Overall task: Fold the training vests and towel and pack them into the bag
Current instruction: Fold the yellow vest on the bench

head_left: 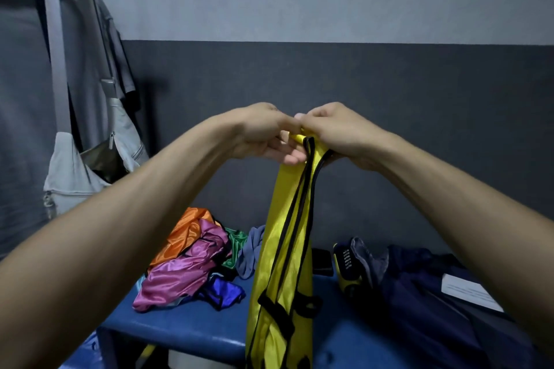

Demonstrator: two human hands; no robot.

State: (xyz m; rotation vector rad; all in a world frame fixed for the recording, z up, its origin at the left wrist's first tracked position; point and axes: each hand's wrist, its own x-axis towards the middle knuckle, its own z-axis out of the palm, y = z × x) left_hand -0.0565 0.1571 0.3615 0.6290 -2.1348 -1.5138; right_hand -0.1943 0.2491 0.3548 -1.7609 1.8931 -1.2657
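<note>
Two bare forearms enter from the lower corners and meet at centre. The yellow vest (280, 272), trimmed in black, hangs lengthwise from the hands down past the front edge of the blue tabletop (180, 329). On the tabletop, left of the hanging vest, lies a loose heap of vests: a pink vest (183, 272) on top, an orange vest (186, 228) behind it, a blue vest (223, 293) at the near edge, a green vest (236, 244) toward the wall, with a grey-blue towel (250, 252) just beside the green one. Right of the yellow vest sits the dark navy bag (425, 293), crumpled, with a white sheet (470, 292) on it. Higher up, the left hand (263, 135) and right hand (338, 135) touch each other, the fingers of both curled and pinching the top of the yellow vest. Farthest left, a grey shoulder bag (87, 165) hangs before the two-tone grey wall (329, 9).
</note>
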